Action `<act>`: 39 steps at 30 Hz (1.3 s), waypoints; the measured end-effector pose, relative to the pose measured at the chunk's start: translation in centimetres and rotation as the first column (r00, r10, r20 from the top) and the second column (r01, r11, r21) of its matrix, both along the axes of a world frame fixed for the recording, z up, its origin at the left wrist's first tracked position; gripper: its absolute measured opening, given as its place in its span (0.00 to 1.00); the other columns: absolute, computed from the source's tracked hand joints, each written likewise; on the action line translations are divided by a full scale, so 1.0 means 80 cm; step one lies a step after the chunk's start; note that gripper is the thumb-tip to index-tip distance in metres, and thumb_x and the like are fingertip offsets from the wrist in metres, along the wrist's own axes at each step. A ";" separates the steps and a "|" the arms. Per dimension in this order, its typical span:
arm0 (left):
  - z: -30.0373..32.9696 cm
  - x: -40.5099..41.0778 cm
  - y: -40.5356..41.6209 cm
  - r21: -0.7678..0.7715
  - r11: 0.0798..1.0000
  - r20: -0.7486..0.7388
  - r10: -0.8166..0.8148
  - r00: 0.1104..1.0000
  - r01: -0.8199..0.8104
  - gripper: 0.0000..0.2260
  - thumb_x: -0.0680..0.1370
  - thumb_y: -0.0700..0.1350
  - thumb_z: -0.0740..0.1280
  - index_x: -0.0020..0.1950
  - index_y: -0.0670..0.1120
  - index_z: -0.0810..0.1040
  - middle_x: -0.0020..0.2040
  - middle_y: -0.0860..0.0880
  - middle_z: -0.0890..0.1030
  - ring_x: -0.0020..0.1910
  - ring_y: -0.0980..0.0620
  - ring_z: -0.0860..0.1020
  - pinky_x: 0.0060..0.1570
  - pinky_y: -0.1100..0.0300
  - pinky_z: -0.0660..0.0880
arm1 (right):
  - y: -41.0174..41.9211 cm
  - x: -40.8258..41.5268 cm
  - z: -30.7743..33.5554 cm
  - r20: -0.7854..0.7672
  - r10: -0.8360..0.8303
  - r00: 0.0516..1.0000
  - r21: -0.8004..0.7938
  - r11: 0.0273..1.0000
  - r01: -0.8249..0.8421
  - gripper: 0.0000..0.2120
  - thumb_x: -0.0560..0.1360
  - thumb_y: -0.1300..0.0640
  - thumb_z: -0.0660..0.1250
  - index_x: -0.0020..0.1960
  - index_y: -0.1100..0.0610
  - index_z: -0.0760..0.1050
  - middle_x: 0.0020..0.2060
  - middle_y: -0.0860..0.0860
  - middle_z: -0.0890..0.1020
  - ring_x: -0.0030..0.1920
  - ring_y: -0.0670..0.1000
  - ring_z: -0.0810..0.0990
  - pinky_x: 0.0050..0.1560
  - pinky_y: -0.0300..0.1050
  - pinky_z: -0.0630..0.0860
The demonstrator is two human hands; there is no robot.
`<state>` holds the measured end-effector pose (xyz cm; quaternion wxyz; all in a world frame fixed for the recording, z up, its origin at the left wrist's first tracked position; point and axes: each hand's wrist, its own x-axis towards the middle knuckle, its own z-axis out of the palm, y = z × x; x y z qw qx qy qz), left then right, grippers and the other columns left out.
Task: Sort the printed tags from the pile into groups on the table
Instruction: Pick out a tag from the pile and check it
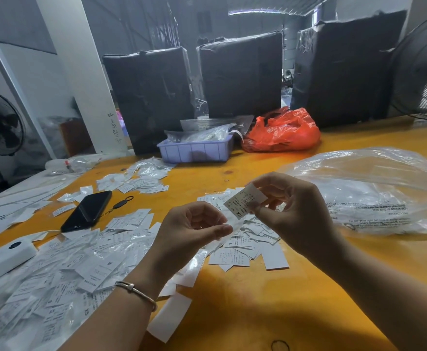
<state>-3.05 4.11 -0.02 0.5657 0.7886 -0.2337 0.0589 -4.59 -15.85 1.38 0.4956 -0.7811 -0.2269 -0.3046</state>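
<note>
Orange table [232, 300] carries everything, with the black phone [87, 211] as landmark. Right of the phone, the right hand [293, 211] pinches a white printed tag [242, 202] marked XS between thumb and fingers, held above a group of tags [245, 244]. Between phone and that tag, the left hand [192, 224] curls thumb and forefinger onto a clear sleeve [228, 230]. Below the phone sprawls the big pile [55, 274]; beyond it lies another group [141, 182] beside a lilac tray [197, 150]
</note>
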 end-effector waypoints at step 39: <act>-0.002 0.004 0.002 0.019 1.000 -0.038 0.011 0.999 -0.011 0.11 0.71 0.50 0.70 0.46 0.43 0.83 0.37 0.48 0.85 0.35 0.54 0.82 0.35 0.66 0.77 | -0.003 0.006 0.000 -0.333 0.233 0.914 0.140 0.970 -0.196 0.05 0.68 0.74 0.66 0.38 0.67 0.79 0.34 0.60 0.84 0.31 0.54 0.82 0.30 0.37 0.72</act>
